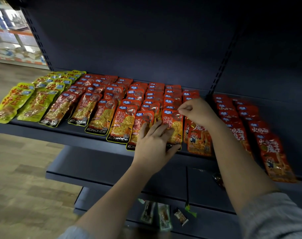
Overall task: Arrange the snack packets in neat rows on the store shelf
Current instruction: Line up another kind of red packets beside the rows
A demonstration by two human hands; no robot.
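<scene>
Left hand [152, 141] flat on front red-orange Konchew packet [173, 128], fingers spread across its lower half. Right hand [196, 110] pinches that packet's top corner. Overlapping packet rows fill dark shelf [69, 133]: yellow-green packets [10, 104] far left, red packets [272, 152] right.

The scene is dim — the shelf's back panel [146, 40] is nearly black and the corners fall off into heavy vignette. Daylight enters from the bright, washed-out storefront [10, 31] at the upper left, which is soft and out of focus. Small glints sit on the glossy snack packets [119, 123]. The red packets at the right [274, 152] are smeared by motion blur. Wide-angle distortion bows the shelf edge [60, 137] — straight lines curve toward the borders.
</scene>
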